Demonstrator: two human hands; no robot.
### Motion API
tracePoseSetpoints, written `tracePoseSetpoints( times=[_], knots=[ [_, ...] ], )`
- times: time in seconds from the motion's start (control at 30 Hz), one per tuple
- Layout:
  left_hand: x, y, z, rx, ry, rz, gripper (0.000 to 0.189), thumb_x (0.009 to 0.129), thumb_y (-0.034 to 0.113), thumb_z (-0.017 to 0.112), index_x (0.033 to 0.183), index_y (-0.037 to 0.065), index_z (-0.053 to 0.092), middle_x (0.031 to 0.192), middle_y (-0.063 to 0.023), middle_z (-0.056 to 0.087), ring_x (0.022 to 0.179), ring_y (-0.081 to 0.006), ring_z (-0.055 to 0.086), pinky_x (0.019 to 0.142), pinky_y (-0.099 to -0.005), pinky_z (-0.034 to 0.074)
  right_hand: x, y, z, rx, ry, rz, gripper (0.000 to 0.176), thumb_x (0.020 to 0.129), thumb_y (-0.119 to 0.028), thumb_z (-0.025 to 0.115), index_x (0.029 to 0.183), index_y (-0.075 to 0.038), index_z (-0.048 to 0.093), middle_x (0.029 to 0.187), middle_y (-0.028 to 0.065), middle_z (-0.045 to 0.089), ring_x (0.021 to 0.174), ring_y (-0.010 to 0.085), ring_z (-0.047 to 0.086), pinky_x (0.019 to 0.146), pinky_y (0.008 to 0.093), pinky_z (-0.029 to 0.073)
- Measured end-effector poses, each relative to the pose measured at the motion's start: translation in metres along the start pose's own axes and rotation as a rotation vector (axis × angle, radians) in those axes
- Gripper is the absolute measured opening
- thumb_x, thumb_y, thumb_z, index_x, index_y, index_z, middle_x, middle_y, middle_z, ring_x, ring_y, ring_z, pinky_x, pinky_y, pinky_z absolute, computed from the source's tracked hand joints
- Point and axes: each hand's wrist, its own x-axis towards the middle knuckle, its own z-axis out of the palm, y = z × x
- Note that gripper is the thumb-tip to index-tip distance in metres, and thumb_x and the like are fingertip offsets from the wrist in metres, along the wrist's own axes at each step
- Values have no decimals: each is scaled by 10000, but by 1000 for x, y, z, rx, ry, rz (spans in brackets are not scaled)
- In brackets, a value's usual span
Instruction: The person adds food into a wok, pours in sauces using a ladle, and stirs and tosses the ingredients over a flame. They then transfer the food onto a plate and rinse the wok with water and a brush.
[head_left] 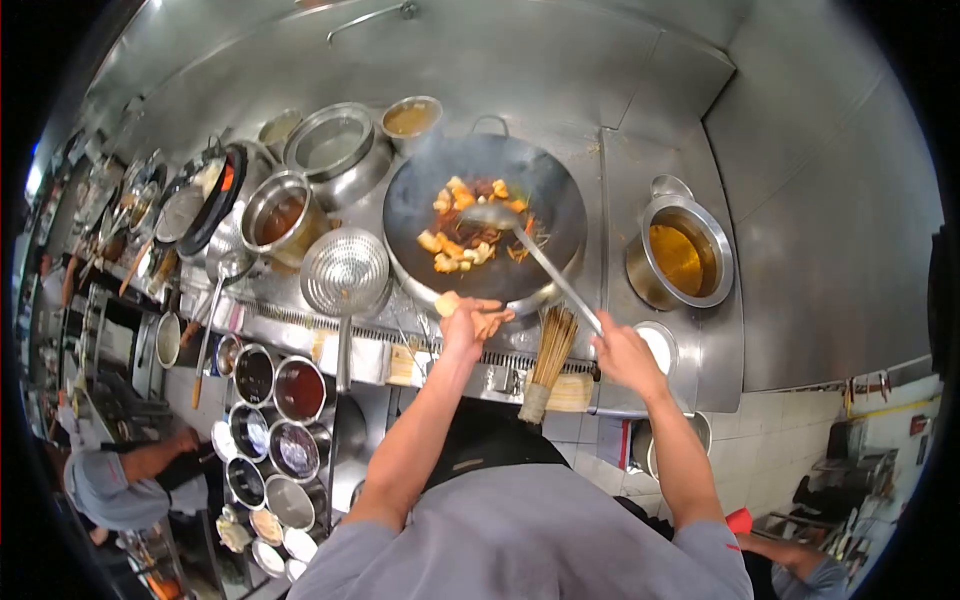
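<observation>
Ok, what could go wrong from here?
Burn: the bare left hand is right by the near rim of the wok, and haze over it suggests heat.

Scorching: the bundled-stick brush has its bristle ends close to the wok's near side, so they might singe.

Spill: the right hand holds the ladle in among the food; a hard push could send pieces over the rim.

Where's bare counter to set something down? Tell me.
Bare steel counter lies between the wok and the pot of yellow liquid, and right of the white dish. Left of the wok it is crowded with pots and a strainer.
</observation>
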Motion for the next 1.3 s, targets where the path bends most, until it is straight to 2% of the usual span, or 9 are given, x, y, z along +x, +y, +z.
tracePoseSetpoints(
  times=[0.1,0.33,0.53,0.7,0.9,1.07,1.17,1.27,1.3],
  knots=[
    [6,6,-1,64,95,-13,269,838,110,508,1056,-47,493,1071,-259,607,861,-366,664,580,-336,571,35,13,10,56,199,42,296,903,-129,510,1137,31,426,795,314,619,823,525,586,739,578,455],
    [-4,29,-38,-165,-500,-145,401,856,139,562,1216,-15,480,1180,-205,587,1061,-352,606,940,-483,495,118,10,16,4,245,-58,242,890,-135,530,1059,17,448,810,300,630,828,500,605,726,569,472],
    [9,36,-19,67,-197,-207,423,883,203,613,1202,-39,478,1171,-202,589,1051,-350,602,833,-474,560,66,-7,-61,-397,158,-264,244,849,-123,589,1047,-3,508,783,232,645,790,423,639,681,529,490],
    [33,11,-13,-23,-42,-194,359,803,37,438,1151,-35,384,1103,-242,574,830,-326,620,646,-396,581,-11,-3,-78,-278,81,-109,228,883,-160,574,1049,-16,514,741,227,627,779,439,618,675,515,474],
    [7,3,7,-28,100,-133,255,863,82,418,1094,-24,396,1063,-244,587,815,-316,614,636,-369,571,-59,-17,-85,-126,-76,-33,245,921,-244,551,1021,-21,537,772,231,624,813,451,598,715,512,460],
    [-2,13,12,-3,54,-136,194,867,93,418,1030,-12,407,984,-215,588,735,-275,587,640,-336,550,-49,-26,-84,-139,-84,-2,257,926,-243,539,1030,-8,547,825,240,634,865,448,602,754,518,455],
    [-41,3,-13,123,-82,-25,243,911,149,340,995,-36,474,1062,-299,638,675,-243,565,624,-339,524,-41,-19,-62,-214,-23,-16,250,925,-227,531,1033,-2,545,841,249,641,865,446,608,758,526,464],
    [-91,-25,-70,251,-177,-51,398,953,181,307,1313,34,389,1024,-294,655,771,-278,633,593,-343,501,-81,-21,-57,-212,2,-4,231,926,-215,522,1037,-13,543,845,255,641,867,447,610,757,528,469],
    [-105,-23,-58,186,-94,52,328,925,133,348,1207,-19,419,1023,-299,650,770,-290,648,561,-343,517,-90,-21,-56,-247,-28,8,216,925,-206,518,1026,-15,539,832,250,640,858,449,611,745,535,465]
  ],
)
